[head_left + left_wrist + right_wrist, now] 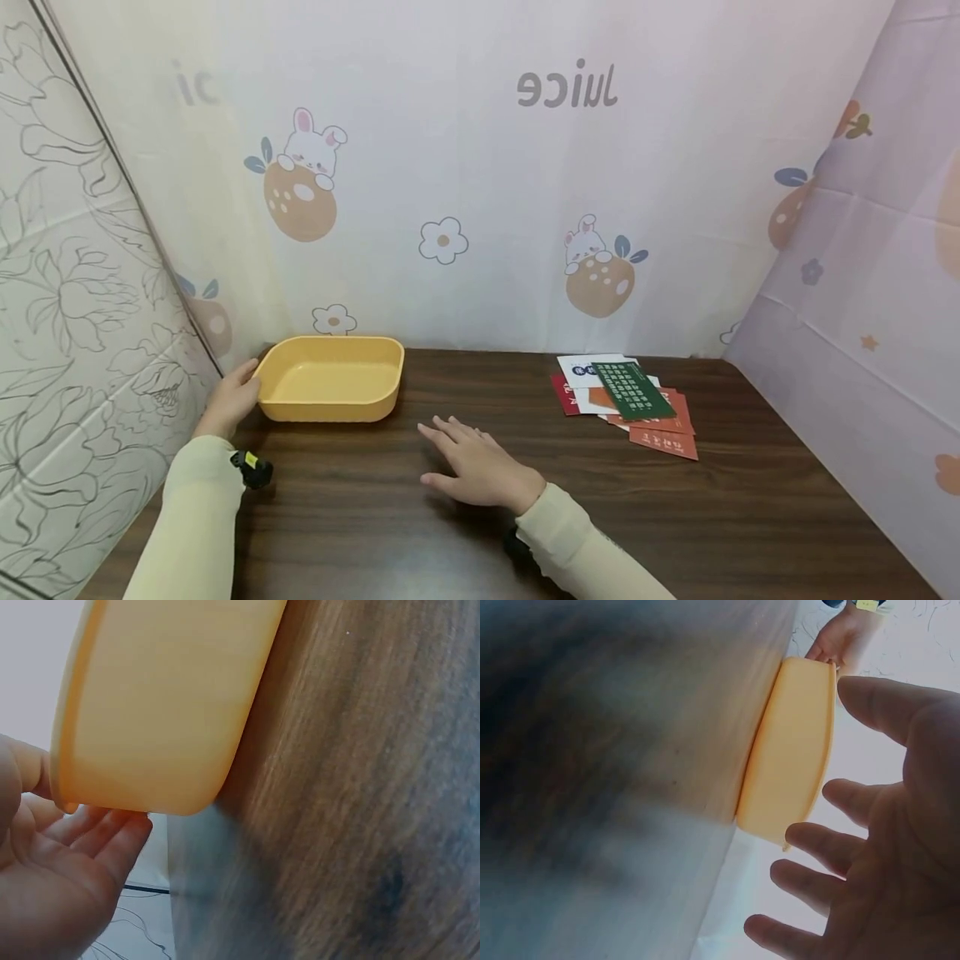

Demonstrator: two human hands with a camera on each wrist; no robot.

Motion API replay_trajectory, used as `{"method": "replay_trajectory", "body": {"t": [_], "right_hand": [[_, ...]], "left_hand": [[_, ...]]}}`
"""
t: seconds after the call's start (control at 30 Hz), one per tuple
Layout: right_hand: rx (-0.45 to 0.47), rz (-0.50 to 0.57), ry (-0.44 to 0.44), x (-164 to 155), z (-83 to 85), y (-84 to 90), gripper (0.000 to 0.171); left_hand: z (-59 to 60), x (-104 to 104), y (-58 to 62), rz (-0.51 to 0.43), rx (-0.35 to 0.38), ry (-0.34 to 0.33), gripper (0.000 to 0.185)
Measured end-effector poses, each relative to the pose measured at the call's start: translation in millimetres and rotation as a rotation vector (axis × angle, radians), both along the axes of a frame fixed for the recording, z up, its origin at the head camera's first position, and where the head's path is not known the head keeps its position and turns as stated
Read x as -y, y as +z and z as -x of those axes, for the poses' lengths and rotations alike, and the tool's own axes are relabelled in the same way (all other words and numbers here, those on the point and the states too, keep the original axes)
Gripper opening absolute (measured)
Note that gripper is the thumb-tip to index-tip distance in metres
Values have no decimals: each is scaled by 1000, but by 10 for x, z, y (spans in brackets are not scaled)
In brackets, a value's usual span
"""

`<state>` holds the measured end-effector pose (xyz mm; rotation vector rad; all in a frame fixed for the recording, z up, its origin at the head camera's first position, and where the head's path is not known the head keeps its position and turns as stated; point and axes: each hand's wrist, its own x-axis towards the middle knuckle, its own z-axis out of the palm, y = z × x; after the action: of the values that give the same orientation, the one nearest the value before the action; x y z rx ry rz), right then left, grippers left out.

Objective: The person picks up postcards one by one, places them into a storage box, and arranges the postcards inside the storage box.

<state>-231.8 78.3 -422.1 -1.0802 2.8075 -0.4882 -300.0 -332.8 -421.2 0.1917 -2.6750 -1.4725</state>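
Two hands are at work on the table [525, 533]. The left hand [234, 398] holds the tray's [330, 387] left end, thumb at the rim and fingers under its outer wall, as the left wrist view shows. The right hand [480, 467] has its fingers spread and straight, holding nothing; whether it rests on the wood or hovers just over it I cannot tell. It lies near the tray's right front corner, apart from it.

Done well, moving this tray likely calls for a hold at both ends: one hand at one short end would tip or swivel it, so the right hand would do best meeting the near right wall while the left keeps its hold low and level.

Upright, its open side up and nothing visible inside, the tray sits flat on the wood just ahead of the left hand. Its long axis runs left to right along the back curtain [480, 208]. Cards [630, 400] lie well right of the right hand.
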Motion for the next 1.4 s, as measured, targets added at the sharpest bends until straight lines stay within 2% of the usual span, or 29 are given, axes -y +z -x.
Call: {"method": "replay_trajectory", "body": {"t": [0.37, 0.7, 0.87, 1.03, 1.27, 1.4], "right_hand": [[41, 18, -19, 53, 121, -42, 70], [45, 24, -47, 10, 214, -65, 71], [45, 28, -62, -19, 240, -53, 71], [62, 44, -78, -76, 261, -32, 70], [82, 104, -99, -216, 290, 36, 70], [92, 138, -108, -303, 299, 81, 71]], "left_hand": [[-15, -1, -34, -63, 7, 12, 57], [-28, -28, -58, -103, 32, 128, 56], [-40, -38, -60, -114, 47, 155, 56], [-66, -41, -58, -102, 48, 155, 56], [-140, -58, -60, -99, 25, 103, 56], [-160, -73, -52, -111, 46, 83, 57]]}}
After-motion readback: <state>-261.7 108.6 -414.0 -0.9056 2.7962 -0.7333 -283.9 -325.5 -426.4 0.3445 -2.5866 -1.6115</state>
